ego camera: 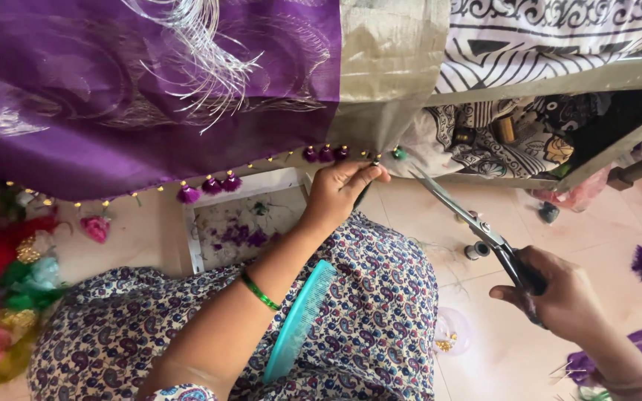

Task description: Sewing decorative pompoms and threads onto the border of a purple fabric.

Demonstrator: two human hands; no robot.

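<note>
Teal comb [300, 319] rests on lap. Left hand [339, 194] pinches purple cloth hem [261, 169] at 12 o'clock; right hand [562, 297] grips scissors [469, 219], blades parted, long axis pointing toward 10 o'clock at left fingers [369, 174].

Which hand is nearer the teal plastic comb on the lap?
Left. The left hand pinches the purple fabric edge just above the teal plastic comb; the right hand holds metal scissors off to the side.

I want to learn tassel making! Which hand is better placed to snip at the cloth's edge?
Probably the right hand: it holds the scissors, tips pointing at the green tassel. The left hand is pinching the purple cloth edge.
</note>
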